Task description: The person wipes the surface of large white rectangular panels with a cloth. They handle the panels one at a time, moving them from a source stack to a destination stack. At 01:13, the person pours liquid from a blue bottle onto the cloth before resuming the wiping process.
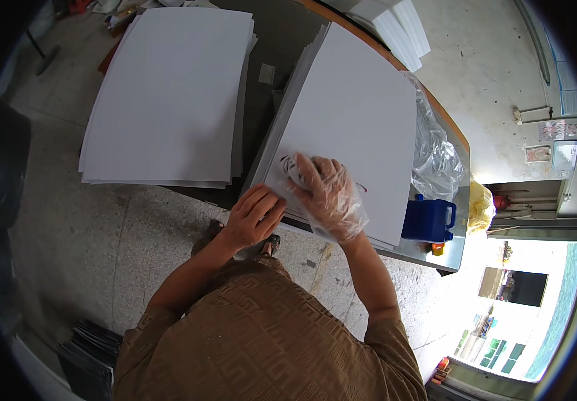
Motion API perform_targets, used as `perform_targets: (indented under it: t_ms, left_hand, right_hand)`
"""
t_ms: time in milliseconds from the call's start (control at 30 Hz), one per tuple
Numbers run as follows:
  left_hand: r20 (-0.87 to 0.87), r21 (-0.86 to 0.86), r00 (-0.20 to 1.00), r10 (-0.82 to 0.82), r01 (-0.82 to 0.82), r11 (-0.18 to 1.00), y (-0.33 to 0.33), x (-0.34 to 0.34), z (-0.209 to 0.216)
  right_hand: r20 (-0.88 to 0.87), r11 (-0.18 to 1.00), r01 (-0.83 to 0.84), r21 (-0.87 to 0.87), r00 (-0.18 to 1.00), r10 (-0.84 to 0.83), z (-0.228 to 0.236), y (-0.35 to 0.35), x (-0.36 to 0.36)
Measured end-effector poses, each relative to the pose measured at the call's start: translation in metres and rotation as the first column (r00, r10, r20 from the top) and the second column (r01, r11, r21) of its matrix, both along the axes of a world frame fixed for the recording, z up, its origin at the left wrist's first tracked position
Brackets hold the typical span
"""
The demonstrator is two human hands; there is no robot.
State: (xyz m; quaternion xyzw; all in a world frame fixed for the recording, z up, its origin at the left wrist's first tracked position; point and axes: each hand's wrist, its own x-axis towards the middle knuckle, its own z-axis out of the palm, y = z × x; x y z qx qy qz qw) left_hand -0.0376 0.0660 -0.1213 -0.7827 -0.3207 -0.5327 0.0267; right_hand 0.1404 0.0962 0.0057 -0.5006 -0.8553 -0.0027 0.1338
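My right hand point(332, 194), in a clear plastic glove, rests on the near part of the right stack of large white sheets point(362, 113). Its curled fingers close on a small white wad with dark markings point(291, 168), perhaps a cloth; most of it is hidden by the glove. My bare left hand point(256, 217) lies at the near left corner of the same stack, fingers bent and touching the edge. No object shows in the left hand. A small reddish-purple mark point(362, 188) shows on the top sheet, just right of the glove.
A second stack of white sheets point(168, 93) lies on the left of the dark table point(271, 50). Crumpled clear plastic point(435, 147) and a blue jug point(428, 220) stand along the right edge. White foam pieces point(395, 30) are beyond the table. A dark bin point(1, 160) stands left.
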Motion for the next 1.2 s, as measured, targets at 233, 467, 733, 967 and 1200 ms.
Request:
perform_targets:
  t_ms: [233, 467, 733, 967, 1200]
  left_hand:
    - [0.102, 0.036, 0.994, -0.026, 0.022, 0.999, 0.008, 0.01, -0.024]
    - [0.133, 0.013, 0.99, -0.044, 0.042, 0.999, 0.009, 0.013, -0.021]
    - [0.099, -0.032, 0.995, 0.011, -0.008, 0.999, -0.003, 0.014, -0.029]
    - [-0.057, -0.084, 0.998, 0.026, -0.03, 0.996, -0.014, 0.005, -0.025]
    - [0.074, -0.085, 0.993, 0.088, -0.081, 0.993, -0.014, 0.016, -0.02]
  right_hand:
    - [0.082, 0.99, -0.138, 0.029, 0.987, 0.136, 0.01, 0.008, -0.011]
    - [0.111, 0.995, -0.091, 0.03, 0.99, 0.088, -0.006, 0.078, 0.006]
    - [0.179, 0.994, 0.088, 0.069, 0.979, -0.099, -0.019, 0.269, 0.037]
    - [0.093, 0.968, 0.237, 0.079, 0.965, -0.244, -0.012, 0.44, 0.099]
    - [0.085, 0.947, 0.297, 0.119, 0.948, -0.308, -0.013, 0.465, 0.126]
